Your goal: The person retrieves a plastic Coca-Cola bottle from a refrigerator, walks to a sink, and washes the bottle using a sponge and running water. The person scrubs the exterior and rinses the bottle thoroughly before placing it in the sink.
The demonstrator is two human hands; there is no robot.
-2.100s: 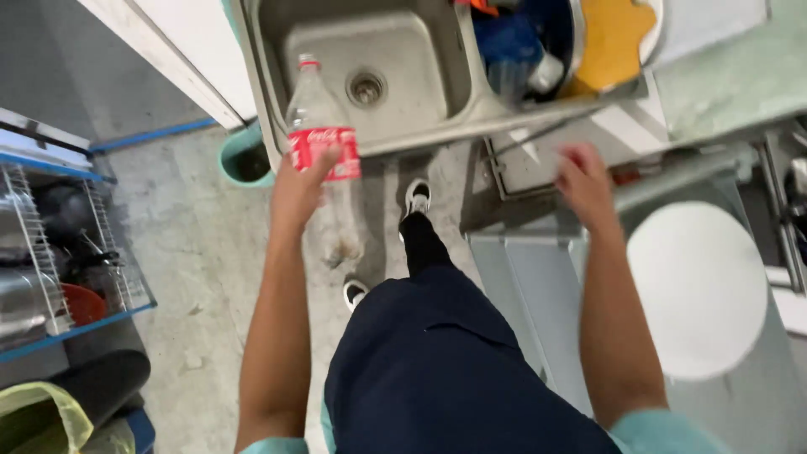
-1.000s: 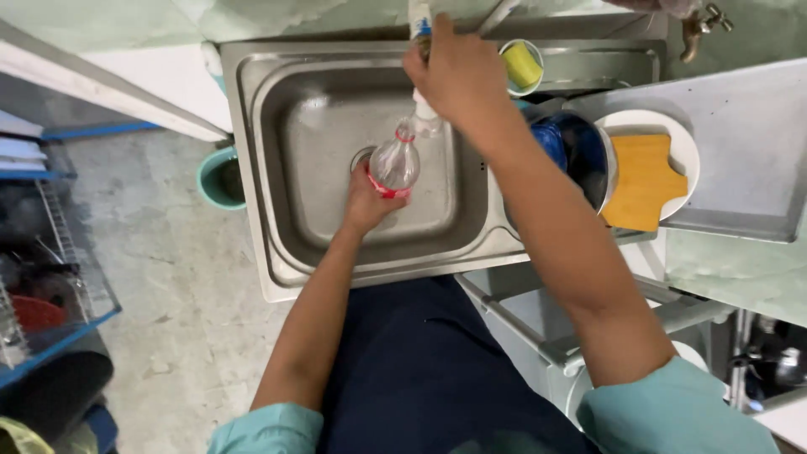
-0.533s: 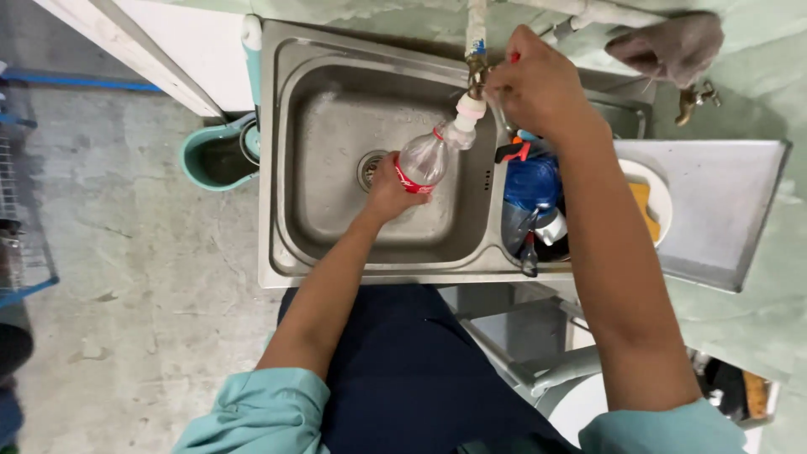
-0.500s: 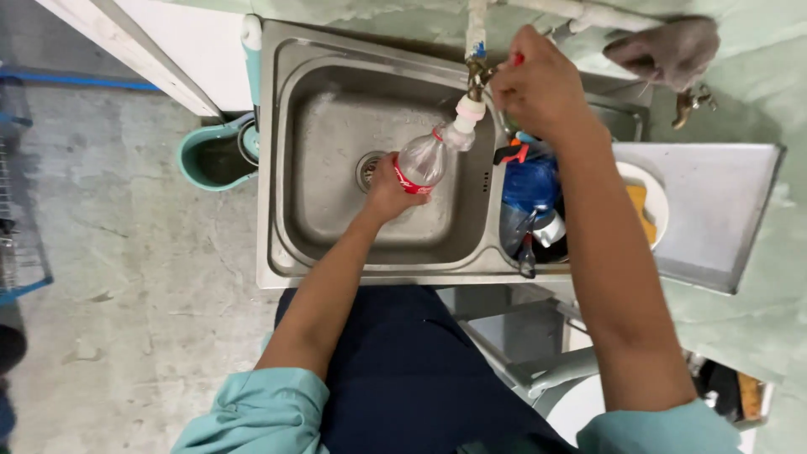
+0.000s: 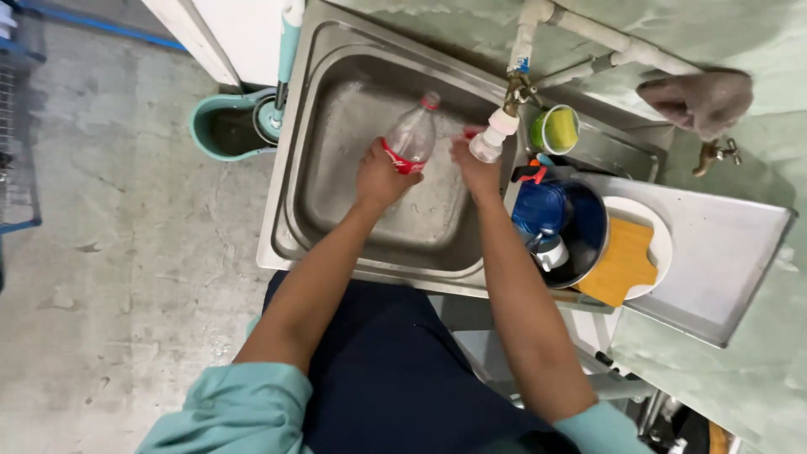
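Since half a second ago the right hand (image 5: 476,165) has dropped off the tap handle and now sits low under the tap (image 5: 503,126), while the bottle's mouth has swung away from the spout toward the sink's back edge.

Hard to see bits first: whatever small red thing is at the right fingertips is mostly hidden, so I can't tell if those fingers are pinching it or just curled. The bucket (image 5: 220,126) is half tucked under the sink's left edge, and the stuff inside the blue bowl (image 5: 561,220) is a jumble I can't sort out.

Left to right: bare grey concrete floor, the teal bucket, then the steel sink (image 5: 328,151). The left hand (image 5: 380,175) has its fingers wrapped tight around the lower end of a clear plastic bottle (image 5: 412,134) with a red label band and red neck ring, held tilted over the middle of the basin. Right of the tap, a green cup (image 5: 556,129) sits at the sink's back edge. On the drainboard: the blue bowl, a wooden cutting board (image 5: 624,262) on a white plate (image 5: 656,235). A grey rag (image 5: 699,99) hangs on the wall pipe, green wall behind.
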